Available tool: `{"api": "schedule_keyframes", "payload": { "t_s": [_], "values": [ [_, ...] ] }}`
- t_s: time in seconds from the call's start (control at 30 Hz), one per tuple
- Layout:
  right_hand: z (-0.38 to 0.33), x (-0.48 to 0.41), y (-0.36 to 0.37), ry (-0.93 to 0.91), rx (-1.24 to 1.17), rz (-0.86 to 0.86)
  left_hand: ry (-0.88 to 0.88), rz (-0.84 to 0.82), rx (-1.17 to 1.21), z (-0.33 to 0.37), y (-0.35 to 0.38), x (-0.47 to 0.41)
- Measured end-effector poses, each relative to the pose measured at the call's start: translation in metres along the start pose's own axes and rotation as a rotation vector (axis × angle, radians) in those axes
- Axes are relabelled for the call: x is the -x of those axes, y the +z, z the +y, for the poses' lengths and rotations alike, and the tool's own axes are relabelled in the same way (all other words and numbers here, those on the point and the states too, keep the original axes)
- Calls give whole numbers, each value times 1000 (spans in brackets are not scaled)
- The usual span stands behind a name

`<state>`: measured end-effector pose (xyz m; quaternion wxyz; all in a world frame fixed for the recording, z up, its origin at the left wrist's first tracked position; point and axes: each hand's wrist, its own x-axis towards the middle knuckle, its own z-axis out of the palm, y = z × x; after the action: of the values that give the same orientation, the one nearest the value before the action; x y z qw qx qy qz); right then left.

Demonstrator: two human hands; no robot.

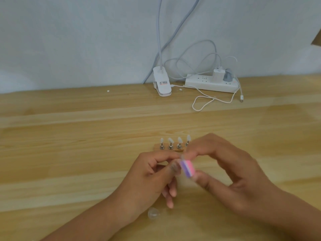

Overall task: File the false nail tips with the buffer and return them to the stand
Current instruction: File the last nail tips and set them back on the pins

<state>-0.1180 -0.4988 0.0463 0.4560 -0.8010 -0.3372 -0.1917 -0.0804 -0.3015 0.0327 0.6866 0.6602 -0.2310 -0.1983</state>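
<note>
L hand [152,173] pinches blurry clear false nail tip [174,166] btwn thumb & forefinger, touching pink-purple foam buffer block [187,168] clamped in R hand [231,173] fingertips; wooden stand [166,149] just behind.

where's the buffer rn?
Head view, low centre: the buffer is pinched in the right hand, beside the left hand fingertips, just in front of the stand.

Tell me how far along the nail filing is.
Four nail tips sit on the stand; filed or not, I cannot tell. In hand: the right hand holds the buffer against a blurred piece that the left hand pinches. Left: returning that piece, perhaps also the clear piece on the table.
</note>
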Motion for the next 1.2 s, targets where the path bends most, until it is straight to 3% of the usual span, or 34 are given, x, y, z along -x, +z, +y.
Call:
{"api": "schedule_keyframes", "payload": {
  "t_s": [0.13, 0.33, 0.87, 1.03, 1.2],
  "values": [
    [9, -4, -11, 93, -116, 182, -5, 17, 15, 0, -1, -1],
    [15, 1, -5, 29, 185, -3, -18, -55, 40, 1, 0, 1],
    [7, 5, -2, -69, 275, 8, -26, -108, 23, 4, 1, 3],
    [9, 3, -5, -19, 275, 26, -23, -136, 12, 5, 0, 2],
    [8, 6, -1, -105, 315, 21, -19, -156, 23, 5, 0, 2]
  ]
}}
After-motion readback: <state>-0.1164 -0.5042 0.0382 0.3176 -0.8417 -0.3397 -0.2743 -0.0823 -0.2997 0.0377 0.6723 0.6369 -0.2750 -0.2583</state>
